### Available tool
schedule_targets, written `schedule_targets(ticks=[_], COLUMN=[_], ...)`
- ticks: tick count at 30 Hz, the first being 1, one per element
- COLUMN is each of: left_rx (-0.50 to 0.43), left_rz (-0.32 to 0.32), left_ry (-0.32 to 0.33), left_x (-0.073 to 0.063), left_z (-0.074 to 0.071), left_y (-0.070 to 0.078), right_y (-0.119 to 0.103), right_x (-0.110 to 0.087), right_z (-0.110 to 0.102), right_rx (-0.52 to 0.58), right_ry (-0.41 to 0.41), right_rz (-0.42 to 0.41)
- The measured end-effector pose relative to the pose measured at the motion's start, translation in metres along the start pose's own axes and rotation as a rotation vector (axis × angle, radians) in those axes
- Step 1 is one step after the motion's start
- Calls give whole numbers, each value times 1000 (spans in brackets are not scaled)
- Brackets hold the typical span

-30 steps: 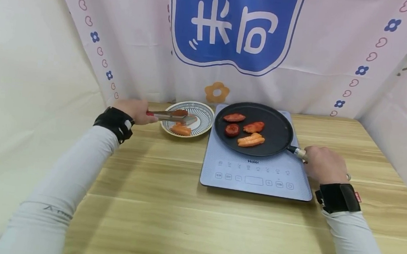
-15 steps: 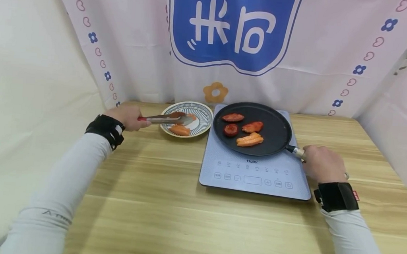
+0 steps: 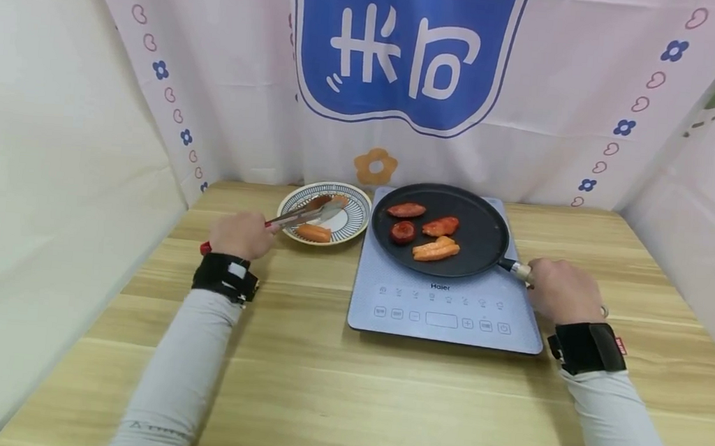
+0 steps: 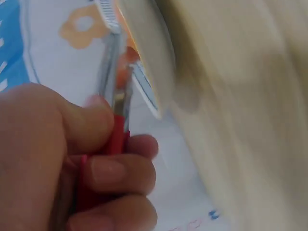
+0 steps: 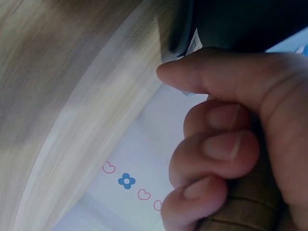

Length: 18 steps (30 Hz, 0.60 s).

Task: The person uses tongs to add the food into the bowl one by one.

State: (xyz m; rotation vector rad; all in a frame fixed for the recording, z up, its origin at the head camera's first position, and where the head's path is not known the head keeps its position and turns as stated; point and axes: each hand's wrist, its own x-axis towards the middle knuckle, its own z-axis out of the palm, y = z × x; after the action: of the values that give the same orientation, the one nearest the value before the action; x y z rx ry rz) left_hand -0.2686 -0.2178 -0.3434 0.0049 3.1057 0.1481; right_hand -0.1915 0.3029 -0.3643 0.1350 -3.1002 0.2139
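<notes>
My left hand (image 3: 242, 235) grips red-handled metal tongs (image 4: 111, 72), fingers curled round the handle in the left wrist view. The tong tips are over a patterned plate (image 3: 361, 213). On that plate lies an orange food piece (image 3: 314, 233); a reddish piece by the tong tips is partly covered, and I cannot tell whether they pinch it. My right hand (image 3: 563, 288) holds the wooden handle (image 5: 248, 202) of a black frying pan (image 3: 480, 226). In the pan lie an orange piece (image 3: 436, 249), a round dark-red piece (image 3: 403, 232) and two red pieces (image 3: 440, 227).
The pan sits on a flat grey induction cooker (image 3: 387, 323) with touch buttons along its front. Beneath everything is a wooden table (image 3: 331, 403). A printed cloth (image 3: 247, 102) hangs right behind the plate and cooker, and pale cloth walls stand at both sides.
My left hand has come nearer and to the right, so the tongs now slant up toward the plate. The right hand keeps its grip on the pan handle; the pan food looks unchanged.
</notes>
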Motion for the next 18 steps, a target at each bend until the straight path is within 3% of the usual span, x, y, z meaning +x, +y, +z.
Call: schedule_targets(ticks=[7, 18], left_rx=[-99, -126], left_rz=[-80, -83], left_ry=[19, 26], left_x=[-12, -11], left_z=[19, 24], left_y=[8, 6], right_y=[-1, 2], right_x=[2, 2], right_z=[2, -2], right_rx=[2, -8], right_ry=[-1, -1], right_rz=[9, -10])
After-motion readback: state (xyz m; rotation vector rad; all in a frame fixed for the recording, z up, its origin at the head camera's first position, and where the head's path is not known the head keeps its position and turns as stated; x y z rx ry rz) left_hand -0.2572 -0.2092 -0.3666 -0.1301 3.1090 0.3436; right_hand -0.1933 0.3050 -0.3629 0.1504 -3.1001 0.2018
